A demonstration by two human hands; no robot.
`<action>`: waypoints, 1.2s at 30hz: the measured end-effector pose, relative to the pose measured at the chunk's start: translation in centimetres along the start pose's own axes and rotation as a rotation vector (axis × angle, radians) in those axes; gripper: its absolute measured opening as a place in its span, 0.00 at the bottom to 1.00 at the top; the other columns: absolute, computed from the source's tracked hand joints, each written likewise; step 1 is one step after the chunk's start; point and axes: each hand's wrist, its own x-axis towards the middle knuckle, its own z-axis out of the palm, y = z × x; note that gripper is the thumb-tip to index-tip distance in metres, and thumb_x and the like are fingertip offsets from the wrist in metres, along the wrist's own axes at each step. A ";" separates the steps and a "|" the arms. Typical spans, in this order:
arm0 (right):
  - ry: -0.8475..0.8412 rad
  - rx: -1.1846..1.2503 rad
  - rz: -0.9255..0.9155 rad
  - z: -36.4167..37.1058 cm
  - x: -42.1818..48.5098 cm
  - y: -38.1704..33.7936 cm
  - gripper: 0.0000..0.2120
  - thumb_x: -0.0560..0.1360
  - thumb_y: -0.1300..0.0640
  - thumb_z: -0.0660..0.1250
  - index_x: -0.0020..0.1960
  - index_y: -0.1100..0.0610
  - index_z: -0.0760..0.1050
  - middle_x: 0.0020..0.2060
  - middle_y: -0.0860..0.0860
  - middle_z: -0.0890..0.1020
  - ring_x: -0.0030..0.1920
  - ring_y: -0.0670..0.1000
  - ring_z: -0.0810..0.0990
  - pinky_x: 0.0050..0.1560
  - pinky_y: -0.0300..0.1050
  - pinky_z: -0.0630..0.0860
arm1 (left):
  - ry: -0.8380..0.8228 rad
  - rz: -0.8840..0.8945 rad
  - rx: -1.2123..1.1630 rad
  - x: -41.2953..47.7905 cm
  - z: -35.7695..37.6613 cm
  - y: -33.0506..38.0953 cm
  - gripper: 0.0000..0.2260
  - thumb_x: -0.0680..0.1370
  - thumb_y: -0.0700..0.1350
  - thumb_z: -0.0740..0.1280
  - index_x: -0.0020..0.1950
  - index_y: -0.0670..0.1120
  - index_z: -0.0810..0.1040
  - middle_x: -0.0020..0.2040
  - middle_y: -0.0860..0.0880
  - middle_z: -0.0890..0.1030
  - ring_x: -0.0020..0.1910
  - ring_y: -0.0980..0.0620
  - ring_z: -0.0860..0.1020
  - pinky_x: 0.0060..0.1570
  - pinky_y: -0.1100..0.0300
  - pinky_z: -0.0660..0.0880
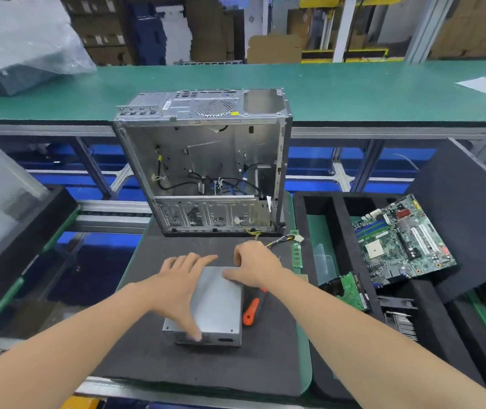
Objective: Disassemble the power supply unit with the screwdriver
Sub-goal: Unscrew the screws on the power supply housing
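The power supply unit, a grey metal box, lies flat on the black foam mat in front of me. My left hand lies over its left side, fingers spread across the top and thumb down on the vented near face. My right hand grips its far right corner with curled fingers. Its cable bundle trails out behind my right hand. The screwdriver, with an orange and black handle, lies on the mat against the unit's right side; neither hand touches it.
An open, emptied computer case stands upright behind the mat. A green memory stick lies at the mat's right edge. To the right, a black foam tray holds a motherboard, a drive and a heatsink. A green bench runs across the back.
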 end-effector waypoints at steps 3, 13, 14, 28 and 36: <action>-0.118 -0.094 -0.053 -0.2 1.2 -2.9 0.23 0.65 0.38 0.77 0.43 0.57 0.77 0.42 0.51 0.78 0.43 0.54 0.77 0.41 0.48 0.79 | 0.051 -0.012 -0.019 -0.4 1.2 -0.2 0.71 0.51 0.78 0.74 0.81 0.61 0.33 0.75 0.53 0.56 0.79 0.45 0.55 0.79 0.46 0.54; -0.276 -0.344 0.027 0.7 4.7 -5.3 0.19 0.76 0.41 0.64 0.43 0.57 0.76 0.47 0.57 0.83 0.49 0.60 0.80 0.44 0.48 0.78 | 0.269 0.060 0.031 -0.3 3.8 -0.4 0.67 0.53 0.79 0.69 0.83 0.51 0.45 0.71 0.50 0.62 0.72 0.44 0.64 0.72 0.44 0.67; -0.294 -0.357 0.019 0.8 4.9 -5.2 0.18 0.76 0.40 0.63 0.41 0.56 0.75 0.49 0.57 0.83 0.51 0.60 0.80 0.47 0.49 0.79 | 0.277 0.064 0.030 -0.2 3.8 -0.4 0.67 0.53 0.78 0.69 0.83 0.50 0.46 0.70 0.50 0.63 0.71 0.44 0.65 0.71 0.44 0.68; -0.351 -0.117 0.130 1.0 4.7 -3.8 0.24 0.78 0.35 0.64 0.49 0.55 0.82 0.51 0.54 0.84 0.53 0.58 0.80 0.49 0.50 0.76 | 0.231 0.095 0.128 -0.6 3.3 0.2 0.71 0.54 0.75 0.70 0.83 0.48 0.34 0.70 0.45 0.63 0.70 0.40 0.64 0.76 0.36 0.58; -0.384 -0.086 0.142 0.3 4.4 -3.9 0.27 0.77 0.33 0.65 0.36 0.55 0.71 0.32 0.52 0.77 0.36 0.55 0.76 0.36 0.45 0.72 | 0.176 0.128 0.166 -0.7 1.3 -0.3 0.73 0.53 0.81 0.69 0.84 0.50 0.36 0.64 0.46 0.65 0.62 0.42 0.69 0.67 0.44 0.68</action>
